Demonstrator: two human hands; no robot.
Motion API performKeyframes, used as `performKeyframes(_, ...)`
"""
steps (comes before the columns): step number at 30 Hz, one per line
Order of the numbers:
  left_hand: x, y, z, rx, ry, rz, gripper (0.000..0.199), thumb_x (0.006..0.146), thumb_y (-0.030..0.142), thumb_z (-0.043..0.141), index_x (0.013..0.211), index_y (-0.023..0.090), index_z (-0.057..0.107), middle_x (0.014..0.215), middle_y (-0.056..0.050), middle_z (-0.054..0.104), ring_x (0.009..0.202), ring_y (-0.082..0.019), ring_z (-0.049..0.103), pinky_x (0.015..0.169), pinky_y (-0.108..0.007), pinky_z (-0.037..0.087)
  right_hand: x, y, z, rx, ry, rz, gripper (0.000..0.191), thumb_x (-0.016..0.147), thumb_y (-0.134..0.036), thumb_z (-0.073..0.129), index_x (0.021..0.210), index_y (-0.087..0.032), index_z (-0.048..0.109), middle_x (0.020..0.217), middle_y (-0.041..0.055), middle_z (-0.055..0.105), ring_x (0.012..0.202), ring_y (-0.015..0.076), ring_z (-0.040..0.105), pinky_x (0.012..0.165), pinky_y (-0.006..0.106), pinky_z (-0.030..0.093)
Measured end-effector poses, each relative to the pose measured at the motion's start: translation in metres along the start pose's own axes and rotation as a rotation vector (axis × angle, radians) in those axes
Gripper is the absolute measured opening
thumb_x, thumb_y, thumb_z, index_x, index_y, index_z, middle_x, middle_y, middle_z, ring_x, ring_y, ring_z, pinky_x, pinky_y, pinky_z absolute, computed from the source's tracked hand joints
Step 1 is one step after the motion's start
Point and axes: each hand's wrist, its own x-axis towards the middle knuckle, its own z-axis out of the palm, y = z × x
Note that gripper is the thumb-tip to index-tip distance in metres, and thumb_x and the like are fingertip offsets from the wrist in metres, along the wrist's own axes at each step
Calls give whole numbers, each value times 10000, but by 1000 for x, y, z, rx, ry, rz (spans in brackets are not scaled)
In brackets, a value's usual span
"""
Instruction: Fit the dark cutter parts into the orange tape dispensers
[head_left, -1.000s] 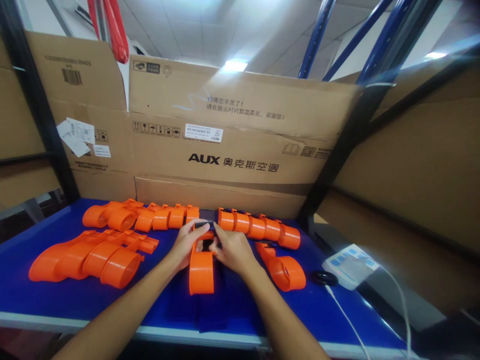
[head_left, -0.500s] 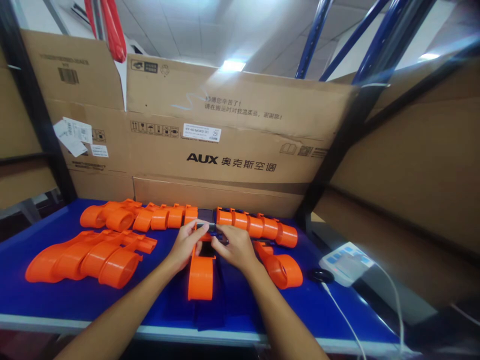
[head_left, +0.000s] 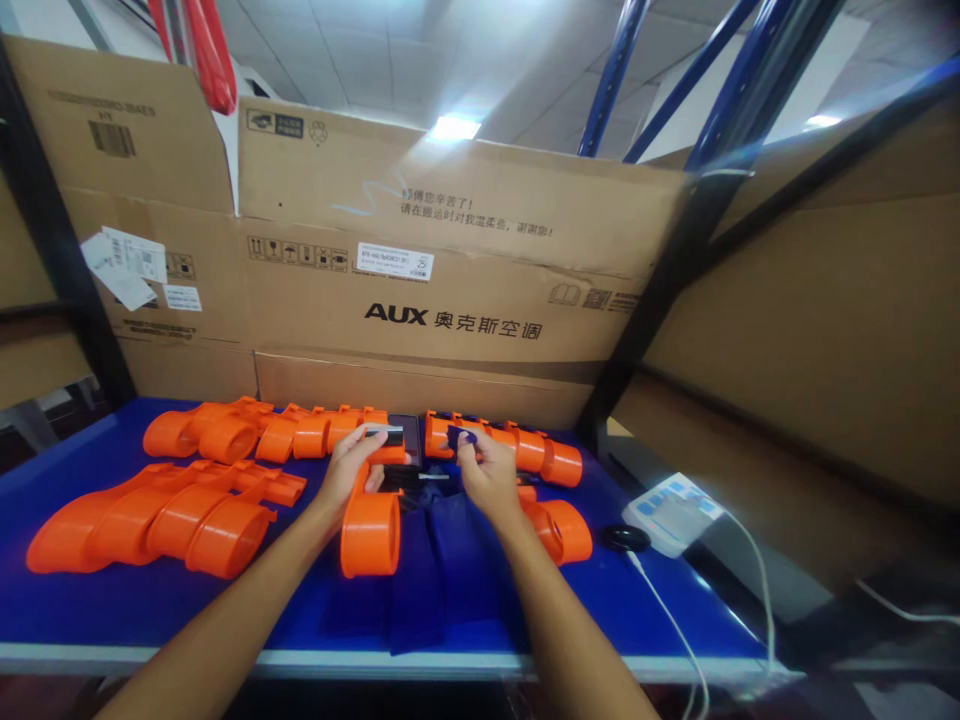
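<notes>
My left hand (head_left: 344, 478) is closed around the upper part of an orange plastic ring holder (head_left: 370, 537), whose wide ring hangs below the fingers. Along the holder's top, by the left thumb, lies a black and silver strip (head_left: 385, 436). Set apart to the right, my right hand (head_left: 493, 478) pinches a small dark blue piece (head_left: 460, 437) between thumb and fingers; its exact kind is unclear. Between and below the hands lie dark blue folded sheets (head_left: 420, 590). Some small black items (head_left: 405, 478) are just behind the holder, partly hidden.
Rows of orange ring holders stand at left (head_left: 157, 520) and back right (head_left: 531, 450). A dark flat device (head_left: 409, 428) lies at the back. To the right are a round black object (head_left: 626, 539) and a white box (head_left: 673, 513) with cables. Cardboard (head_left: 450, 360) walls the back.
My hands have moved apart: the left with the orange holder goes left, the right goes right and up with the dark blue piece. The camera view has shifted slightly.
</notes>
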Motion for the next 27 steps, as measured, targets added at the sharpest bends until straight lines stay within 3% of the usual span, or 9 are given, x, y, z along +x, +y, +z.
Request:
performKeyframes(4, 2, 0, -1, -15, 53, -2, 396, 771, 498, 733, 964, 182, 590, 793, -94, 786, 291, -57, 401, 363, -208, 313, 8, 16, -4, -20, -43, 74, 236, 940, -312, 504, 861, -188, 689, 697, 21, 678, 629, 179, 610, 580, 258, 460)
performKeyframes(9, 1, -4, 0, -26, 65, -38, 420, 754, 492, 744, 998, 184, 595, 786, -78, 780, 302, -55, 408, 371, -207, 324, 8, 23, -4, -166, -294, 95, 158, 812, -185, 561, 796, -200, 717, 712, 10, 713, 621, 170, 614, 586, 250, 451)
performKeyframes(14, 1, -5, 1, -9, 74, -51, 420, 751, 486, 746, 999, 180, 601, 788, -73, 772, 314, -56, 423, 370, -202, 323, 6, 20, -8, -244, -449, 59, 149, 764, -131, 606, 780, -215, 728, 829, 29, 760, 787, 201, 681, 688, 261, 494)
performKeyframes(27, -2, -3, 6, 7, 103, -74, 444, 720, 485, 786, 993, 177, 620, 788, -78, 772, 327, -59, 433, 371, -202, 318, 5, 22, -8, -276, -430, 47, 155, 762, -127, 614, 824, -219, 723, 871, 34, 751, 822, 206, 677, 734, 277, 506)
